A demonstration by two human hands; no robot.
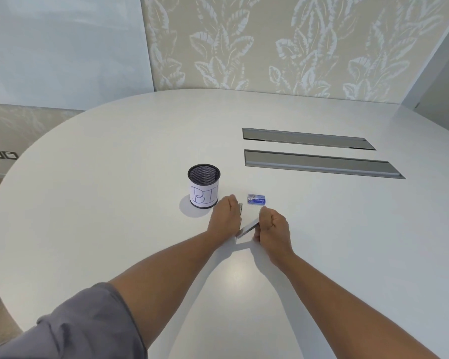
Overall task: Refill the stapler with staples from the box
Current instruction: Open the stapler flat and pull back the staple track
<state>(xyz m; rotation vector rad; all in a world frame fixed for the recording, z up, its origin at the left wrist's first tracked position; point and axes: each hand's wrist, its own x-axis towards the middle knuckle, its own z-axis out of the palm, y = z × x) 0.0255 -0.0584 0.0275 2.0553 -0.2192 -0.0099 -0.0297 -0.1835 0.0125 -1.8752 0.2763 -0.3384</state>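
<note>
A pale, silver-white stapler [246, 228] lies on the white table [114, 229] between my hands, swung open in a V. My left hand [224, 220] covers and holds its left part, whose metal tip shows past my fingers. My right hand [271, 225] grips the right part, which is tilted up. A small blue staple box [256, 199] sits on the table just beyond my right hand, apart from it. Whether the box is open I cannot tell.
A black mesh cup [204, 186] with a paper label reading "BIN" stands left of the box, close to my left hand. Two long grey cable slots [319, 163] are set into the table at the back right. A leaf-patterned wall lies behind.
</note>
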